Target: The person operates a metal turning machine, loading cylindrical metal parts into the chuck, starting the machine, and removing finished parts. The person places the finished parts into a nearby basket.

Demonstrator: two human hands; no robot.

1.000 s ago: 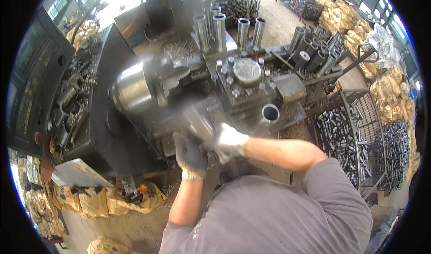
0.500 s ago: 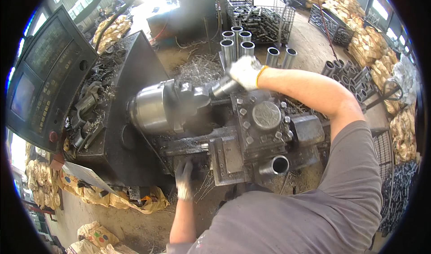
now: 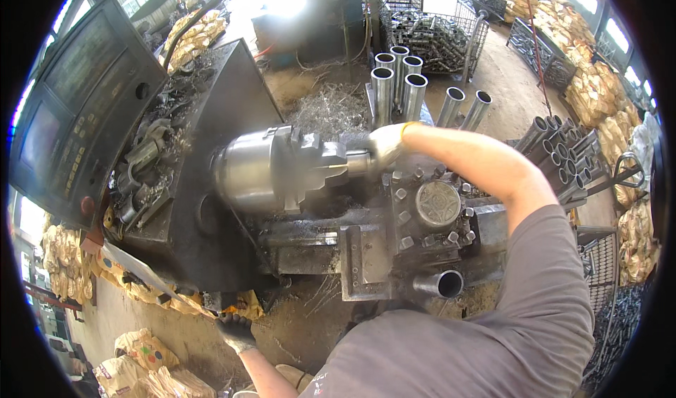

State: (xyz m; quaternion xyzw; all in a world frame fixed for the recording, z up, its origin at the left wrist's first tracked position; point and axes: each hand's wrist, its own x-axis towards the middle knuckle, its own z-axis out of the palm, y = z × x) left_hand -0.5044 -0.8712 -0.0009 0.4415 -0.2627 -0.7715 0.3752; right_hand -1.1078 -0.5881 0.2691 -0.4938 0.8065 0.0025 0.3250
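My right hand (image 3: 387,146), in a pale work glove, is closed around a metal tube (image 3: 359,161). The tube lies level, its left end between the jaws of the lathe chuck (image 3: 257,169); how deep it sits is hidden. Below the machine, my left hand (image 3: 236,332) wears a glove with dark fingers. Those fingers are apart and slightly bent, with nothing visible in them, close to the lower end of a pale flat panel (image 3: 144,275). Right of the chuck stands the tool post (image 3: 438,204), and a short tube (image 3: 440,284) lies on the carriage before it.
A control panel (image 3: 81,116) with a red button rises at the left. Several upright tubes (image 3: 398,81) stand behind the tool post, and more tubes (image 3: 560,152) are stacked at the right. Metal shavings (image 3: 327,113) heap behind the chuck. Wire baskets (image 3: 433,39) of parts stand farther back.
My right hand has brought the tilted tube level and into the chuck jaws. My left hand has moved from the machine's front down and left. The whole view has shifted slightly.
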